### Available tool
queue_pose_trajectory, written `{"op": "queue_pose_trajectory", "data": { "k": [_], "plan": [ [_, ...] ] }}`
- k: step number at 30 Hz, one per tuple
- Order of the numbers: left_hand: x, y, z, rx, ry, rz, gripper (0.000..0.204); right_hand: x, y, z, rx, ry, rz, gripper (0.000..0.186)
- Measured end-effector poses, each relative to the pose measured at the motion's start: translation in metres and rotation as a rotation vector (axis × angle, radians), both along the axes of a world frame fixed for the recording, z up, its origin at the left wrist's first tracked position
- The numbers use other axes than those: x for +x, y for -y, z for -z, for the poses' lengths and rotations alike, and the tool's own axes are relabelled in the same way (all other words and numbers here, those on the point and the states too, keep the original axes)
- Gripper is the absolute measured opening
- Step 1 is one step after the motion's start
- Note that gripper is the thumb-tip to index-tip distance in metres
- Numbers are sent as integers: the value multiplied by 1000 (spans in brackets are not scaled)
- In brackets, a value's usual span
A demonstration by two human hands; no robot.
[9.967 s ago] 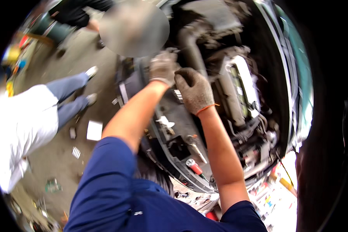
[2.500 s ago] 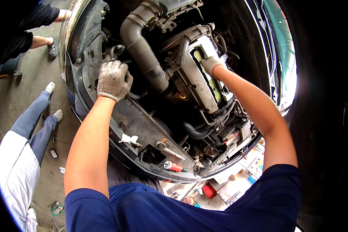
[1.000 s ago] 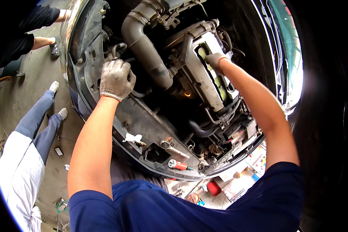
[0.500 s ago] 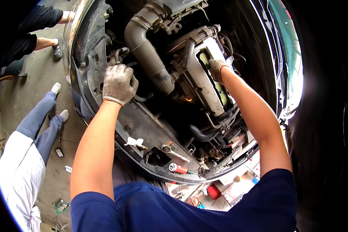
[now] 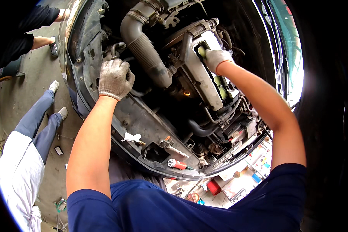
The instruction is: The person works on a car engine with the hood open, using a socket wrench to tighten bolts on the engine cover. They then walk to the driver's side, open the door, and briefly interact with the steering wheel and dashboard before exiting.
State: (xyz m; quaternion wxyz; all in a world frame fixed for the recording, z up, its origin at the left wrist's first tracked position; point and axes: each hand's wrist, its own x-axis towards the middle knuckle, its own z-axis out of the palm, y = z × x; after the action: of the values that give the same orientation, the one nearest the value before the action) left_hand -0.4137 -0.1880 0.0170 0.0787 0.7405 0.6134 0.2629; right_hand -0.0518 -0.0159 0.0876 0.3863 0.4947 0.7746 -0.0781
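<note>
My left hand [image 5: 115, 80], in a dirty grey knit glove, is curled closed over the dark front panel [image 5: 129, 118], beside a small metal hose fitting [image 5: 116, 49]; what its fingers grip is hidden. My gloved right hand [image 5: 215, 60] reaches into the long opening of the silver engine cover [image 5: 200, 87], its fingertips at a pale green strip [image 5: 220, 84] inside; their grip is unclear. A ribbed black intake pipe [image 5: 145, 54] runs between my hands. On the front panel lie a white rag [image 5: 132, 138], a metal tool [image 5: 174, 149] and a red flashlight [image 5: 176, 164].
The open engine bay is bounded by the car's curved front edge [image 5: 75, 91]. To the left, a person in grey trousers [image 5: 36, 120] and another in black [image 5: 38, 19] are on the concrete floor [image 5: 54, 174]. Items on a light surface [image 5: 224, 187] show below the car's right end.
Since ten seconds ago, my right hand has moved from beside the left to the engine cover. In the last half second it has shifted slightly up and left along the opening.
</note>
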Motion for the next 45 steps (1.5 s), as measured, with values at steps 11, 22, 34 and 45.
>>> {"op": "queue_pose_trajectory", "data": {
  "k": [11, 22, 34, 45],
  "plan": [
    [4, 1, -3, -11, 0, -2, 15, 15, 6, 11, 106, -121, 232, 50],
    [-3, 1, 2, -3, -33, -11, 17, 11, -9, 31, 35, -88, 446, 41],
    [3, 0, 1, -11, -16, 10, 17, 19, -2, 18, 43, -61, 366, 39],
    [0, -1, 1, -25, -39, -9, 17, 0, -3, 14, 32, -43, 623, 41]
  ]
}}
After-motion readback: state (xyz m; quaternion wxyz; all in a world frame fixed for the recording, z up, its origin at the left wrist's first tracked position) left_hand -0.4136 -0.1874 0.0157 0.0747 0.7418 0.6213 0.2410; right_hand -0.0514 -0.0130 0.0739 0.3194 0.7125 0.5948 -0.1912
